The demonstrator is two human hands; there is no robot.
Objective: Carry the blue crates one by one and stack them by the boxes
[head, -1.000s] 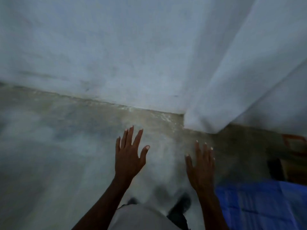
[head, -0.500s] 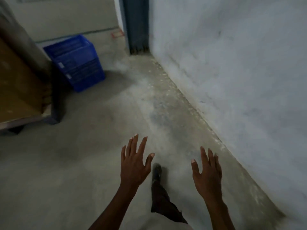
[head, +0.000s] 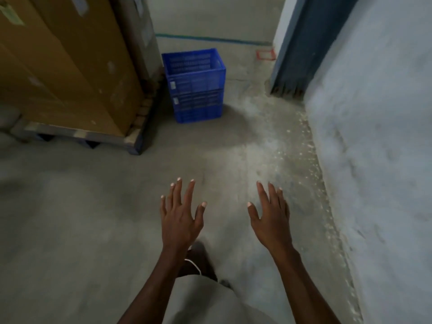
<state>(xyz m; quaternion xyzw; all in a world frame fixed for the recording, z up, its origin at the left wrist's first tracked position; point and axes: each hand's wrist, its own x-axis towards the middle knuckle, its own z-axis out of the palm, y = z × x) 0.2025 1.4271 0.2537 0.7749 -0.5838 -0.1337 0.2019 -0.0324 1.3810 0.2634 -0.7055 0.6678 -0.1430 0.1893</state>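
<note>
A stack of blue slatted crates (head: 196,86) stands on the concrete floor ahead, right beside the tall brown cardboard boxes (head: 63,66) on a wooden pallet (head: 81,134). The top crate looks empty inside. My left hand (head: 180,215) and my right hand (head: 270,213) are both held out low in front of me, palms down, fingers spread, holding nothing. Both hands are well short of the crates, with bare floor between.
A rough whitewashed wall (head: 374,148) runs along the right. A dark blue door frame (head: 301,45) stands at the far right of the crates. A red square mark (head: 265,54) and a blue line are on the floor behind. My foot (head: 198,256) steps below my hands.
My view has swung from the wall corner round to the left and onward; the crate stack and the boxes now lie straight ahead and closer. Both hands stay spread and empty.
</note>
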